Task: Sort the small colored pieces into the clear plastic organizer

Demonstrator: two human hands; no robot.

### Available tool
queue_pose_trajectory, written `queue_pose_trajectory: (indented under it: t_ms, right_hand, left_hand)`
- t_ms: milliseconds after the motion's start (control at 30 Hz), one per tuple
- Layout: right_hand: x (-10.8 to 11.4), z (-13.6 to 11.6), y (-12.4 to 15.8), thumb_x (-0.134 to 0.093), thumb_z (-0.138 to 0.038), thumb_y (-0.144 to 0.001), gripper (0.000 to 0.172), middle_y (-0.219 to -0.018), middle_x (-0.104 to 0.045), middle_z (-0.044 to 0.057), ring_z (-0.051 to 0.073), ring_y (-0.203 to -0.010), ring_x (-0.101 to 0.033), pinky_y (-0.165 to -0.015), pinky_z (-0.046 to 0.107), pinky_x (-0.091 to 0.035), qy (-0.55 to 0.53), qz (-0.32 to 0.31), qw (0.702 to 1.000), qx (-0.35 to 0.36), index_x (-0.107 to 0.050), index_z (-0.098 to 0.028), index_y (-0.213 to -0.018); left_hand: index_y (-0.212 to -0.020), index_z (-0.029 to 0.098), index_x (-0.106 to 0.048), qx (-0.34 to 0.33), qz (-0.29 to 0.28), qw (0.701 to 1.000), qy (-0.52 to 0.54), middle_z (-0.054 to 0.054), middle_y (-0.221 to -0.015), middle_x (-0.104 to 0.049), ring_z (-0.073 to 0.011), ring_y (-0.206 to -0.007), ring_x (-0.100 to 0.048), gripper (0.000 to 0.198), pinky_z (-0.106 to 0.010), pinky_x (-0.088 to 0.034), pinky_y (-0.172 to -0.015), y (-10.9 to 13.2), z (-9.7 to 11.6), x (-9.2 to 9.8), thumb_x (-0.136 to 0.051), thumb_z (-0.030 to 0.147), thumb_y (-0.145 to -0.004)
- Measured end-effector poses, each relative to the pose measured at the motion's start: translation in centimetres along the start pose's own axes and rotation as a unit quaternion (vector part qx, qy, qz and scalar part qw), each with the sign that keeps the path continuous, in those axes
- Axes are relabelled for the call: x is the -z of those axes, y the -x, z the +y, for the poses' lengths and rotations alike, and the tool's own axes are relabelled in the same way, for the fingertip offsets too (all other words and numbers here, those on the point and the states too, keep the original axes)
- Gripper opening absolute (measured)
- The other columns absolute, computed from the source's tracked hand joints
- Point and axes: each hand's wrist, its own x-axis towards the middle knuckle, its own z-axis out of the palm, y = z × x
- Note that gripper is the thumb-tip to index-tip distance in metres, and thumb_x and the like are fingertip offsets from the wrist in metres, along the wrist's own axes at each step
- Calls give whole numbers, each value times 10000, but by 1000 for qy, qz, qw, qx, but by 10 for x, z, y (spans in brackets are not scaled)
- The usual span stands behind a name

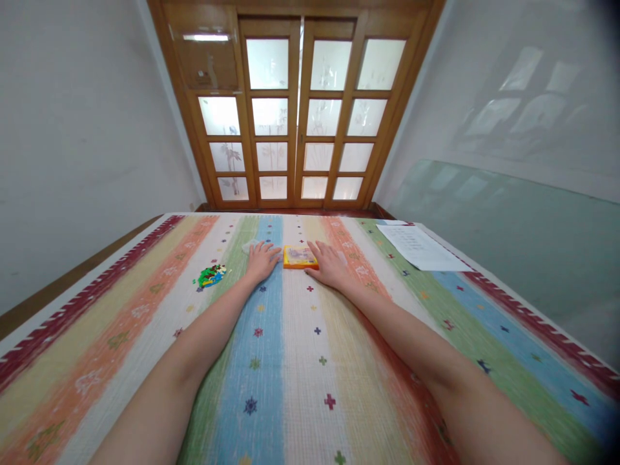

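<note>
One flat, yellow-orange rectangular box (298,258) lies on striped cloth (300,361), with crumpled translucent plastic (248,246) and a multicoloured heap of small pieces (212,276) leftward, white printed paper (423,248) rightward. The left hand (263,261), fingers spread, lies just beside the box; the right hand (330,266) straddles its right end, clamped or not I cannot tell

One left hand (262,261) and one right hand (330,266), two in all. Two arms (213,336). One box (299,258). One heap of bits (212,276), the pieces too small to count. At least one clear wrapper (249,245). At least two papers (422,248). One cloth (295,387). Four door panels (293,110); fifteen bright panes (267,63). Two walls (72,116).
</note>
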Motion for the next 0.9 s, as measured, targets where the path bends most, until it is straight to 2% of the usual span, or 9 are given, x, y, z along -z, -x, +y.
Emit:
queue_pose_trajectory:
  t_ms: [100, 233, 400, 467, 600, 700, 900]
  right_hand:
    - [-1, 8, -7, -761, -514, -838, 996, -1588, -421, 194, 371, -1452, -399, -1184, 544, -298, 4, -4, 1000, -5, -245, -232, -1642]
    - [0, 20, -14, -782, -525, -817, 1058, -1478, -558, 185, 342, -1335, -541, -1126, 492, -384, -14, -37, 999, -8, -213, -212, -1652]
    - [2, 29, -14, -776, -501, -831, 1013, -1486, -560, 163, 324, -1329, -561, -1098, 451, -422, -24, -44, 999, -3, -239, -227, -1646]
    - [2, 28, -14, -761, -513, -843, 991, -1502, -549, 153, 327, -1334, -557, -1099, 454, -424, -23, -43, 999, -1, -248, -236, -1644]
    - [0, 25, -13, -732, -565, -857, 948, -1505, -552, 138, 351, -1307, -570, -1086, 474, -431, -14, -44, 999, -13, -287, -252, -1633]
    - [-2, 23, -13, -709, -591, -867, 928, -1517, -540, 135, 360, -1321, -557, -1101, 484, -414, -9, -44, 999, -21, -300, -254, -1629]
    - [-7, 23, -20, -679, -600, -892, 916, -1521, -533, 143, 339, -1337, -546, -1137, 465, -377, -3, -49, 999, -21, -285, -236, -1634]
  left_hand:
    - [-1340, 357, -668, 8, 0, 1000, -4, -62, -1513, -549, -347, -1496, -304, 405, -640, -136, -1230, 1, -7, 2, -481, 305, -985]
    - [-1315, 340, -679, 28, 5, 999, -17, -40, -1493, -576, -324, -1503, -298, 433, -618, -145, -1233, 3, -14, 7, -484, 218, -948]
    - [-1236, 308, -688, 30, 15, 999, -6, -81, -1395, -635, -334, -1440, -385, 339, -562, -165, -1242, 1, -6, 10, -582, 424, -936]
    - [-1210, 279, -685, 32, 22, 999, -6, -117, -1343, -649, -338, -1381, -447, 341, -541, -187, -1236, -2, -2, 8, -606, 443, -921]
    - [-1200, 237, -678, 46, 28, 999, -5, -141, -1309, -657, -330, -1334, -488, 310, -526, -215, -1221, -5, -5, 6, -578, 301, -913]
    - [-1247, 237, -667, 59, 21, 998, 6, -117, -1332, -659, -306, -1346, -487, 376, -509, -248, -1216, -6, -14, 6, -556, 223, -888]
    - [-1339, 260, -640, -8, -14, 999, 45, -67, -1417, -629, -267, -1394, -477, 526, -526, -235, -1248, -7, -24, -1, -460, 112, -868]
